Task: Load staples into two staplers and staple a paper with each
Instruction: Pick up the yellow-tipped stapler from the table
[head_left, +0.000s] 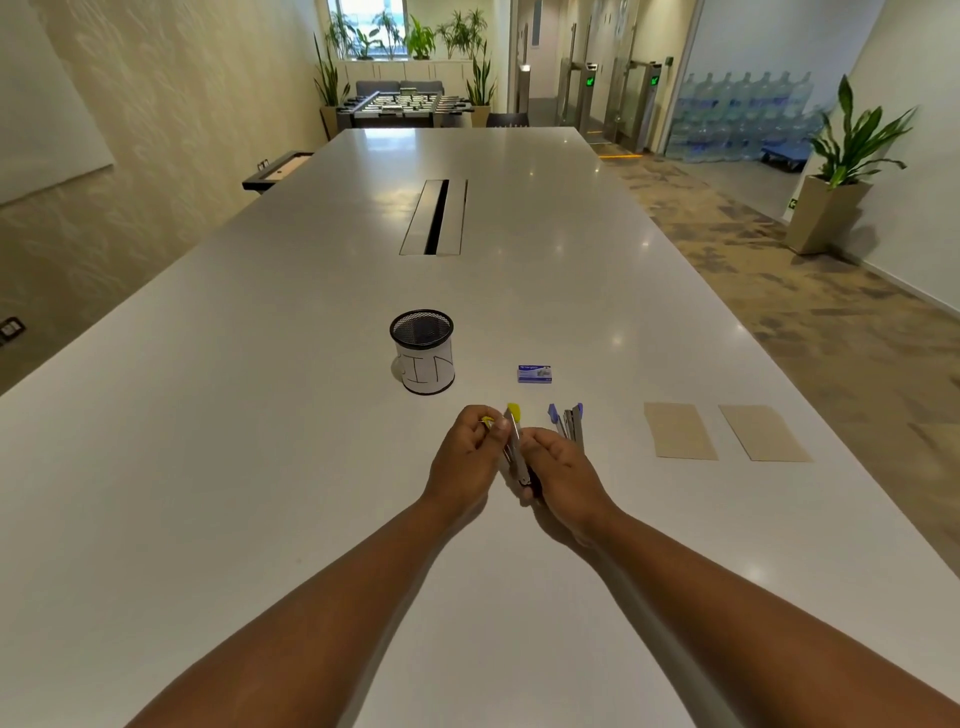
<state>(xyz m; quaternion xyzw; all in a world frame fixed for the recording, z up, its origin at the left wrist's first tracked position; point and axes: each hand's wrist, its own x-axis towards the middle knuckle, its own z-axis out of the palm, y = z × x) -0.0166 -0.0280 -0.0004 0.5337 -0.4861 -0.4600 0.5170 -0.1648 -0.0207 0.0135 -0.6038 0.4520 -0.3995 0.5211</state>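
Under your forearms the long white table (260, 415) looks smooth and semi-glossy, throwing back soft spots of ceiling light. Between your hands, the yellow-tipped stapler (514, 441) shows a bare, dull-shining metal rail with yellow plastic ends. Beside it, the blue-tipped stapler (569, 423) has the same grey metal with blue plastic caps. The two tan rectangular sheets (679, 431) look like matt kraft paper, flat and unshiny. The small blue staple box (534, 373) appears to be printed card. The round black pen cup (422, 351) is wire mesh, its lower half wrapped in white matt paper.
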